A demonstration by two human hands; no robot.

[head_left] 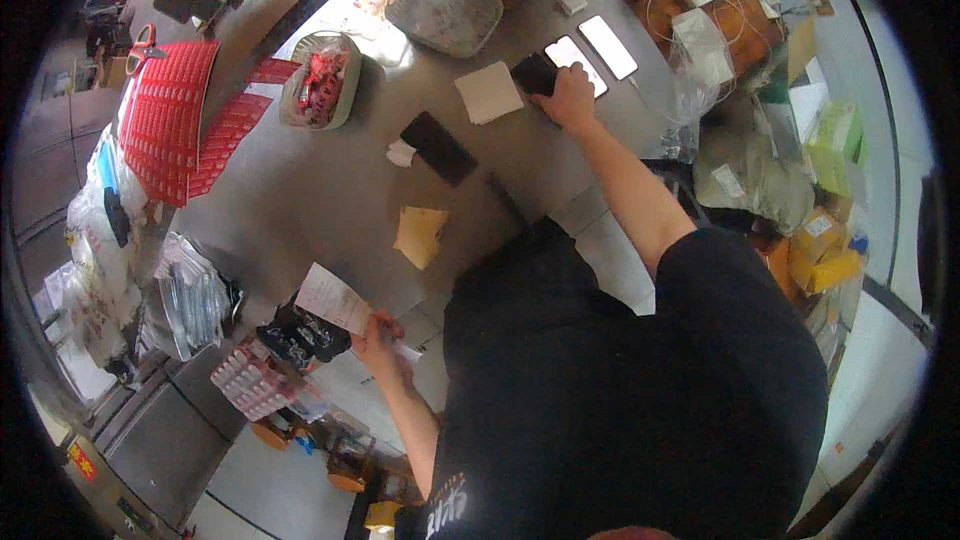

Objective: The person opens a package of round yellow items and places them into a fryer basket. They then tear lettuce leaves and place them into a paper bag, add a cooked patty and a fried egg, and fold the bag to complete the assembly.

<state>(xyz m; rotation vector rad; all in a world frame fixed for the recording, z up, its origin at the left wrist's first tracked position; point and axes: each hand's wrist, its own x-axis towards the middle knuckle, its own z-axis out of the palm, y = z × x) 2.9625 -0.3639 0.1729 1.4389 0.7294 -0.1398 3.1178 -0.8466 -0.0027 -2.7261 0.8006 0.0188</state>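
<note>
In my left hand, closed at the table's near left edge, is a printed white paper slip. Directly beneath the slip lies a black plastic bag with white print; whether the hand also grips it I cannot tell. My right hand reaches to the far right, thumb and fingers apart. Its fingers touch a phone with a lit white screen, and its thumb lies by a dark flat object. Another lit phone is just to the right. Beside the dark object sits a stack of pale square paper.
On the metal table lie a dark phone-shaped slab and a tan paper piece. Farther back stand a tub with red contents and a clear-covered tub. Red printed sheets hang left; cables clutter the far right.
</note>
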